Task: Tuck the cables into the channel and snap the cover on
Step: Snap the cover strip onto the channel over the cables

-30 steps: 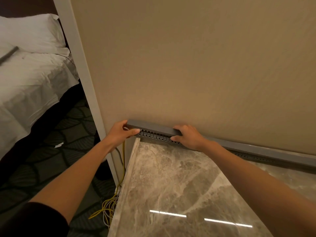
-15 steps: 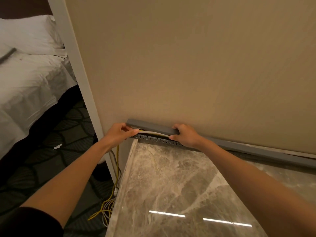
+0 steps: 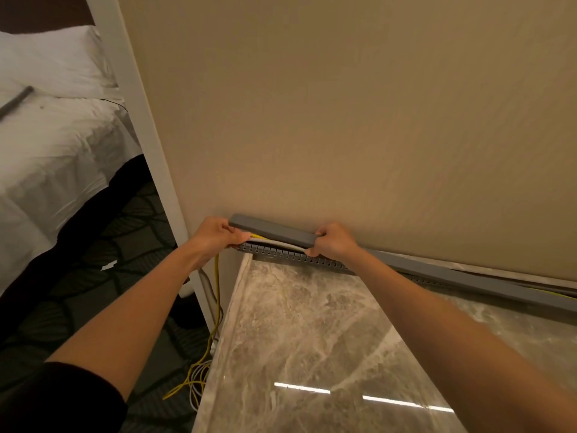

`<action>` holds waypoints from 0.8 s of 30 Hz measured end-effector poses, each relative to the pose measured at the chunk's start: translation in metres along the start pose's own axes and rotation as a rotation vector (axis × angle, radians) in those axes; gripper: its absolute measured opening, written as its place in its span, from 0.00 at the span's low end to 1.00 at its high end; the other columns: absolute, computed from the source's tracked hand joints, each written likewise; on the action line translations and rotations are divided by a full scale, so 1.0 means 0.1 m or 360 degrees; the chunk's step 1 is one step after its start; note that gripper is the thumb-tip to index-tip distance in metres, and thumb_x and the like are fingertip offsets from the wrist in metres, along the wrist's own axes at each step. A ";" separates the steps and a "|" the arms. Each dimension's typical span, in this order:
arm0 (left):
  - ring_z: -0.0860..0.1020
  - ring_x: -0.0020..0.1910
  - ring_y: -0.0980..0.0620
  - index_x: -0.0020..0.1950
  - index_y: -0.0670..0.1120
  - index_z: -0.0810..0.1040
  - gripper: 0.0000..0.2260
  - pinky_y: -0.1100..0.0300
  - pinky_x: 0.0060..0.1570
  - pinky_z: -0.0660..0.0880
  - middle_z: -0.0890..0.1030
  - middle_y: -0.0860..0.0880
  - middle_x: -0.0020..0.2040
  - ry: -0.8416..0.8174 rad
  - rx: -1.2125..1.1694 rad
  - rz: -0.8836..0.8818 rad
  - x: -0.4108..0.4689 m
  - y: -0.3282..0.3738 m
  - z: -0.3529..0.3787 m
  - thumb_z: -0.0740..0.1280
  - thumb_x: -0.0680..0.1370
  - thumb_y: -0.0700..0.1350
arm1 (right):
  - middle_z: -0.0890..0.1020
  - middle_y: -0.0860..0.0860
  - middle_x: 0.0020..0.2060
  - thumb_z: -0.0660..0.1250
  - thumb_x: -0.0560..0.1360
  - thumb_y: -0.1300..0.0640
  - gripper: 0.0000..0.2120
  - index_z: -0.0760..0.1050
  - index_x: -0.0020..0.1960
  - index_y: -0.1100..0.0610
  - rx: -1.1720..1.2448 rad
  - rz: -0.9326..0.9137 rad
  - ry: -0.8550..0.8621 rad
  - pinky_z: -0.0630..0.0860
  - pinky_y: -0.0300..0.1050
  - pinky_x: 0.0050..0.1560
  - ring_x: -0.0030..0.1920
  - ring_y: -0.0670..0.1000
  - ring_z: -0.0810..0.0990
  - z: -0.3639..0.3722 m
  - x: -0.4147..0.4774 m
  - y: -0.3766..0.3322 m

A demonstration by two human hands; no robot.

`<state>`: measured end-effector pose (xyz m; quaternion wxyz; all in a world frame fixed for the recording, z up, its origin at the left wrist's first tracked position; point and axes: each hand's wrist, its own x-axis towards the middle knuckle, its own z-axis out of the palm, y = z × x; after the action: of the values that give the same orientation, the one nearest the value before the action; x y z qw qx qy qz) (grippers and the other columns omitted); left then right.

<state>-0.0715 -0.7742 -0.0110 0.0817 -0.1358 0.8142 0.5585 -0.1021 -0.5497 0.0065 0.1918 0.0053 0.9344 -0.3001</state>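
Observation:
A long grey cover (image 3: 274,229) lies along the wall over a slotted grey channel (image 3: 281,254) at the back of the marble top. Its left end is lifted, and a yellow and a white cable (image 3: 274,241) show in the gap. My left hand (image 3: 215,237) pinches the cover's left end, thumb by the cables. My right hand (image 3: 334,242) grips the cover a little further right. The cables leave the channel's left end and hang down to a loose bundle (image 3: 196,379) on the floor.
The marble top (image 3: 312,339) fills the lower middle, with the beige wall (image 3: 343,104) right behind the channel. A white post (image 3: 140,120) stands at the wall's left edge. A bed with white sheets (image 3: 53,145) and a dark patterned carpet (image 3: 93,276) lie to the left.
The cover's left end has risen off the channel, so the yellow and white cables now show under it. Both hands stay at the same places on the cover.

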 end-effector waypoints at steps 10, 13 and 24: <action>0.78 0.39 0.52 0.53 0.41 0.77 0.07 0.65 0.36 0.74 0.80 0.44 0.47 -0.0034 -0.0174 -0.0079 -0.02 -0.13 0.02 0.66 0.76 0.39 | 0.65 0.52 0.26 0.73 0.69 0.59 0.22 0.62 0.26 0.57 0.0151 0.0041 0.0028 0.58 0.43 0.33 0.31 0.51 0.65 0.05 0.03 0.12; 0.77 0.40 0.55 0.49 0.47 0.77 0.05 0.64 0.41 0.70 0.80 0.48 0.45 -0.0110 -0.0157 -0.0032 -0.08 -0.16 0.05 0.62 0.78 0.43 | 0.72 0.56 0.36 0.73 0.70 0.57 0.13 0.77 0.42 0.68 0.0208 -0.0065 0.0010 0.63 0.42 0.41 0.39 0.52 0.70 0.03 -0.01 0.14; 0.76 0.43 0.53 0.56 0.36 0.77 0.11 0.72 0.40 0.73 0.78 0.50 0.41 0.0082 -0.0152 0.0166 -0.11 -0.26 0.16 0.67 0.75 0.37 | 0.76 0.58 0.48 0.69 0.73 0.56 0.15 0.79 0.53 0.67 -0.0308 -0.0554 0.0178 0.65 0.44 0.46 0.50 0.56 0.73 -0.06 -0.14 0.20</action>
<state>-0.0531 -0.7665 -0.0365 0.0249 -0.1113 0.7944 0.5966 -0.0888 -0.5286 0.0056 0.0845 -0.1580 0.9549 -0.2367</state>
